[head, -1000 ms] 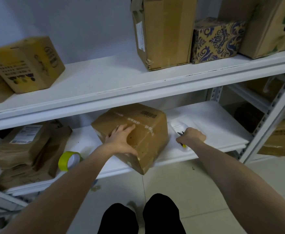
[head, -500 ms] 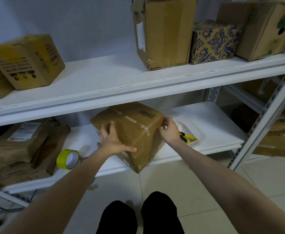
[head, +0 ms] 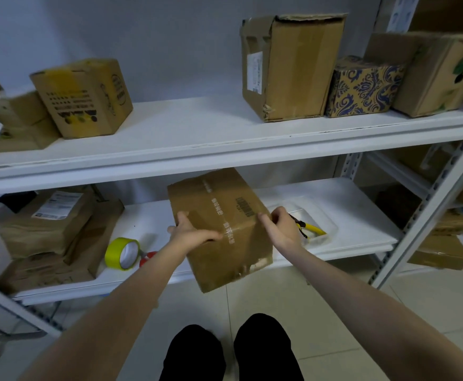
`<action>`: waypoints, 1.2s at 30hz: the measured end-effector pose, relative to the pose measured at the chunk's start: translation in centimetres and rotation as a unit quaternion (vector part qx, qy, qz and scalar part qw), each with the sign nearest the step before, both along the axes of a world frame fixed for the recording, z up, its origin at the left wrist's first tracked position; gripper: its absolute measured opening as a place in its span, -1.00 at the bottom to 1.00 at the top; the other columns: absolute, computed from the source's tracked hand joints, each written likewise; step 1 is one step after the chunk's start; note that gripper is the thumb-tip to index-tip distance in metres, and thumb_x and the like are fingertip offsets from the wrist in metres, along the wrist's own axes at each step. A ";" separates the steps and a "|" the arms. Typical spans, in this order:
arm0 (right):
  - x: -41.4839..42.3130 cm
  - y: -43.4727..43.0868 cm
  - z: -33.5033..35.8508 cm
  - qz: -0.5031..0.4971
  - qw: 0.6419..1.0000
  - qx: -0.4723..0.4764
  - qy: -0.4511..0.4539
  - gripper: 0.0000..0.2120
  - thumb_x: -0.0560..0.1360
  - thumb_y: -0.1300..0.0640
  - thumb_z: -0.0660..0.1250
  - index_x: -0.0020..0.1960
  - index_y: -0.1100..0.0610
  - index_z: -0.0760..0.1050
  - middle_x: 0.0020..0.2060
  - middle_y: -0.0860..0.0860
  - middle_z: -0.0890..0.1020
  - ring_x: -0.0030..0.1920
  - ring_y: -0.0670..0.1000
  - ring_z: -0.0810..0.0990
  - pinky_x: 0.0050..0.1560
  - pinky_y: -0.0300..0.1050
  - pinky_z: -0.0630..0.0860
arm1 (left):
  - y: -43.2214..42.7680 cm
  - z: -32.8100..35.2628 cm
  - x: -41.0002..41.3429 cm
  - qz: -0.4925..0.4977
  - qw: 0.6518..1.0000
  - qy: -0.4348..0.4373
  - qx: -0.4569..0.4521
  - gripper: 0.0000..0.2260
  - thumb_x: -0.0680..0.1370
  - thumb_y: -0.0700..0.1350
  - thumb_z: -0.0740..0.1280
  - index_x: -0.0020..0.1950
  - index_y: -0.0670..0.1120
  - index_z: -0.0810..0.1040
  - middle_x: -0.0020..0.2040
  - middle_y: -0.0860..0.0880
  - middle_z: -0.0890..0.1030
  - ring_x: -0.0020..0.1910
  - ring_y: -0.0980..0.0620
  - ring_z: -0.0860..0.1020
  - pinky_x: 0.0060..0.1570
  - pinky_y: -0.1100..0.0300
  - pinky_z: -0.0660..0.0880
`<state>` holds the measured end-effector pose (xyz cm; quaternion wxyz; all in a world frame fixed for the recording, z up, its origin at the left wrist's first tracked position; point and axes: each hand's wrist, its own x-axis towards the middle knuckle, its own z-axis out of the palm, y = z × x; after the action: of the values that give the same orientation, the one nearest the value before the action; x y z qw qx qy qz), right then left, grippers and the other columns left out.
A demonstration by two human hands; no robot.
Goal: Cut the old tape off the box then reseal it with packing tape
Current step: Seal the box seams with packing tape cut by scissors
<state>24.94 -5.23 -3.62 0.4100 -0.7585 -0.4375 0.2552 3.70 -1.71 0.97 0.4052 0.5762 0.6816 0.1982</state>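
Head view. Box (head: 233,257) sits at the lower shelf (head: 348,210) front edge, tipped, near corner overhanging. Left hand (head: 189,232) grips its left side, thumb across the top. Right hand (head: 279,229) pinches the right top edge, fingers curled. Probably presenting the old tape seam for cutting. Seam and long axis run front-to-back. Tape roll (head: 122,253) lies left, cutter (head: 314,230) right.

Box (head: 224,266) = matt brown cardboard w/ a glossy clear tape strip (head: 227,229) across it. Tape roll (head: 122,253) near the lower shelf's (head: 356,207) front edge looks glossy plastic. Tray (head: 316,215) towards its right edge is clear shiny plastic; shelf smooth, matt white.
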 end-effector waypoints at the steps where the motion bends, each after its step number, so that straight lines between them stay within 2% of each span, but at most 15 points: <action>1: -0.3 -0.5 0.0 -0.004 1.000 0.000 -0.023 -0.66 0.49 -0.17 0.27 -0.08 0.12 0.39 -0.23 0.00 0.53 -0.17 0.05 0.52 -0.25 -0.08 0.35 | 0.0 0.1 -0.5 -0.014 1.000 0.000 0.002 -0.12 0.32 -0.04 0.57 0.46 0.04 0.09 0.38 -0.16 0.23 0.33 -0.20 0.34 0.23 -0.02 0.40; 5: -1.2 -1.8 0.8 -0.007 0.993 -0.019 -0.117 -0.68 0.48 -0.16 0.24 -0.10 0.11 0.40 -0.28 -0.02 0.54 -0.22 0.01 0.50 -0.33 -0.17 0.30 | 0.3 0.4 -1.8 -0.063 0.998 0.007 0.011 -0.25 0.38 -0.18 0.50 0.44 0.05 0.17 0.39 -0.13 0.23 0.27 -0.14 0.37 0.08 0.11 0.43; 8: -1.7 -1.9 1.9 -0.009 0.990 -0.029 -0.140 -0.68 0.46 -0.17 0.26 -0.04 0.09 0.38 -0.23 -0.04 0.54 -0.20 0.00 0.51 -0.31 -0.15 0.32 | 0.3 0.6 -2.0 -0.064 0.998 0.017 0.020 -0.28 0.38 -0.22 0.47 0.44 0.05 0.21 0.39 -0.13 0.22 0.26 -0.14 0.38 0.04 0.15 0.42; 12: -2.8 -1.4 2.7 0.003 0.986 0.015 -0.164 -0.64 0.46 -0.08 0.33 0.13 0.10 0.38 0.06 -0.01 0.45 0.06 0.02 0.49 -0.06 -0.06 0.49 | -0.5 0.7 -1.6 -0.051 0.996 0.055 0.056 -0.33 0.40 -0.23 0.45 0.44 0.01 0.25 0.37 -0.14 0.21 0.25 -0.15 0.40 0.08 0.17 0.43; 14: -3.3 -1.5 2.9 0.023 0.978 0.046 -0.201 -0.69 0.47 0.02 0.35 0.15 0.11 0.41 0.10 0.02 0.45 0.13 0.03 0.46 0.08 -0.06 0.49 | -0.8 0.6 -1.4 -0.045 0.992 0.080 0.091 -0.40 0.42 -0.23 0.44 0.41 -0.02 0.30 0.36 -0.13 0.22 0.26 -0.13 0.40 0.12 0.18 0.44; 16: -3.9 -1.9 3.0 0.054 0.956 0.080 -0.277 -0.75 0.46 0.08 0.35 0.11 0.11 0.46 0.08 0.03 0.48 0.14 0.05 0.44 0.14 -0.07 0.42 | -0.8 0.6 -1.5 -0.040 0.988 0.090 0.123 -0.48 0.44 -0.24 0.41 0.36 -0.05 0.37 0.36 -0.12 0.24 0.28 -0.13 0.40 0.19 0.17 0.43; 18: -4.8 -2.2 3.2 0.093 0.935 0.130 -0.316 -0.80 0.42 0.13 0.36 0.04 0.10 0.51 0.02 0.03 0.50 0.10 0.07 0.46 0.10 -0.08 0.39 | -0.8 0.6 -1.9 -0.029 0.985 0.094 0.145 -0.58 0.45 -0.26 0.39 0.29 -0.07 0.43 0.34 -0.12 0.29 0.24 -0.11 0.43 0.17 0.18 0.44; 21: -7.0 -2.4 3.9 0.167 0.921 0.183 -0.302 -0.85 0.42 0.20 0.35 -0.01 0.12 0.52 -0.03 0.00 0.51 0.04 0.02 0.47 0.00 -0.22 0.35 | -0.6 0.4 -3.2 -0.005 0.982 0.093 0.167 -0.68 0.47 -0.26 0.37 0.20 -0.07 0.50 0.30 -0.12 0.37 0.13 -0.11 0.51 0.04 0.17 0.50; 23: -9.1 -2.3 4.5 0.212 0.911 0.198 -0.293 -0.88 0.47 0.21 0.33 0.01 0.11 0.52 -0.02 -0.02 0.52 0.04 -0.05 0.46 0.00 -0.31 0.33 | -0.4 0.2 -4.7 0.015 0.978 0.101 0.182 -0.72 0.46 -0.23 0.37 0.16 -0.05 0.53 0.28 -0.12 0.42 0.06 -0.12 0.54 -0.05 0.17 0.50; 27: -13.3 -1.9 5.0 0.296 0.887 0.217 -0.279 -0.88 0.49 0.22 0.30 0.03 0.11 0.49 -0.04 -0.02 0.55 -0.03 -0.07 0.51 -0.07 -0.26 0.46 | -0.2 -0.4 -8.8 0.050 0.977 0.119 0.172 -0.75 0.46 -0.19 0.36 0.14 -0.05 0.56 0.22 -0.10 0.51 -0.09 -0.01 0.53 -0.13 0.20 0.46; 31: -17.4 -1.2 3.7 0.409 0.837 0.195 -0.308 -0.86 0.49 0.19 0.26 0.05 0.14 0.45 -0.08 0.05 0.59 -0.19 0.09 0.58 -0.23 0.02 0.55 | 0.0 -1.8 -13.1 0.089 0.979 0.138 0.120 -0.74 0.43 -0.17 0.37 0.11 -0.06 0.59 0.16 -0.10 0.58 0.10 -0.09 0.55 0.03 0.18 0.46; 34: -19.6 -0.7 2.6 0.439 0.794 0.136 -0.397 -0.78 0.51 0.14 0.22 0.14 0.16 0.39 -0.03 0.13 0.60 -0.13 0.22 0.59 -0.28 -0.02 0.46 | 0.1 -3.1 -15.2 0.104 0.980 0.134 0.103 -0.72 0.51 -0.08 0.34 0.18 -0.15 0.56 0.20 -0.16 0.56 0.21 -0.16 0.51 0.12 0.16 0.42; 36: -20.7 -0.1 2.1 0.422 0.781 0.092 -0.452 -0.73 0.52 0.14 0.21 0.20 0.19 0.36 0.06 0.14 0.57 -0.03 0.22 0.60 -0.26 -0.06 0.36 | 0.7 -3.8 -16.5 0.112 0.980 0.139 0.083 -0.62 0.54 -0.03 0.31 0.25 -0.24 0.49 0.24 -0.21 0.53 0.24 -0.20 0.49 0.11 0.14 0.40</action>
<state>4.22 -5.37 -1.57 0.0849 -0.4850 -0.8703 -0.0109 -12.84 -1.00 -2.86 0.2321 0.5499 0.7726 0.2164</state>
